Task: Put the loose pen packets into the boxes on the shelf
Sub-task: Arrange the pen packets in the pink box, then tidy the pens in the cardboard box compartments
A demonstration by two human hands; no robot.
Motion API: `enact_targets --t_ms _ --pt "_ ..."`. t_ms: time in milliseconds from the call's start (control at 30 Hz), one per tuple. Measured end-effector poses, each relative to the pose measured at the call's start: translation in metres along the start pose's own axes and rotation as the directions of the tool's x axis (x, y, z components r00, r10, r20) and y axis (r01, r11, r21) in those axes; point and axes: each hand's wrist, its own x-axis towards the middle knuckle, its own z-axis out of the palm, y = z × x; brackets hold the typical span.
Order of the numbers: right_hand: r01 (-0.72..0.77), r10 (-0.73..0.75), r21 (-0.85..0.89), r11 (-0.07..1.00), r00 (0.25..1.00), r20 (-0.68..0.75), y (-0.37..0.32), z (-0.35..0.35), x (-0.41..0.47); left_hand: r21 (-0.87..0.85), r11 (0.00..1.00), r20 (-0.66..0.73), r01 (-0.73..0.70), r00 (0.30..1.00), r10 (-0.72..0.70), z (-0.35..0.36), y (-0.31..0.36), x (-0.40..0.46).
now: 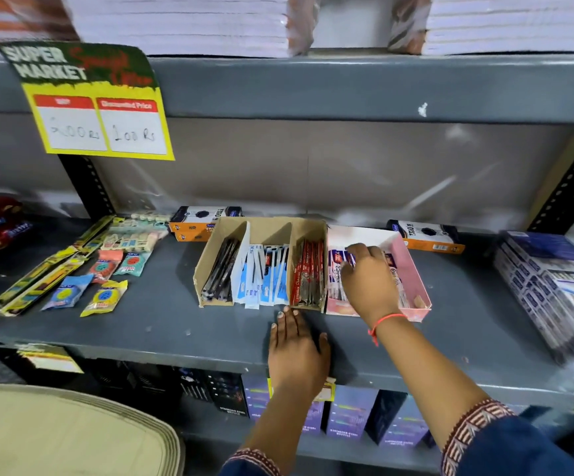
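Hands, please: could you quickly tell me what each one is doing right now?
Left hand: open, flat on the shelf, holding nothing.
Right hand: in the pink box on the packets; grip cannot be told.

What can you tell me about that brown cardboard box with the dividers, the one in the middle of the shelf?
The brown cardboard box is an open-topped tray of plain, unprinted card, split by slanted dividers into three compartments. The left one holds black pen packets, the middle one blue and white packets, the right one red packets. It sits flat on the grey shelf, with a pink box close against its right side. The person's left hand lies flat on the shelf just in front of it, fingertips near its front edge.
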Motion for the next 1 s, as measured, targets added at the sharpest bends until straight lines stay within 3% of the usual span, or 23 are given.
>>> enact_targets --t_ms 100,200,367,467,533,667,1000 --pt "0.086 -0.076 0.113 0.99 0.993 -0.088 -0.027 0.007 -0.019 0.023 1.0 -0.037 -0.006 0.999 0.007 -0.007 -0.027 -0.004" --pt "0.191 -0.184 0.097 0.977 0.98 -0.072 -0.048 0.023 -0.04 0.049 0.999 -0.081 -0.008 0.997 0.012 -0.017 -0.058 -0.006" --pt "0.259 -0.244 -0.072 0.963 0.954 0.174 -0.072 0.063 -0.057 0.134 0.991 -0.116 0.006 0.993 0.009 -0.035 -0.105 -0.005" --pt "0.253 -0.191 -0.156 0.955 0.924 0.332 -0.08 0.084 -0.057 0.133 0.99 -0.145 0.045 0.989 -0.026 -0.045 -0.127 -0.003" --pt "0.248 -0.156 -0.22 0.943 0.918 0.366 -0.081 0.093 -0.054 0.122 0.988 -0.139 0.091 0.987 -0.074 -0.051 -0.135 0.003" --pt "0.282 -0.161 -0.294 0.913 0.913 0.375 -0.084 0.107 -0.048 0.101 0.985 -0.097 0.141 0.987 -0.131 -0.053 -0.14 0.015" --pt "0.281 -0.167 -0.332 0.9 0.928 0.334 -0.094 0.122 -0.038 0.085 0.987 -0.155 0.133 0.981 -0.119 -0.047 -0.14 0.016"
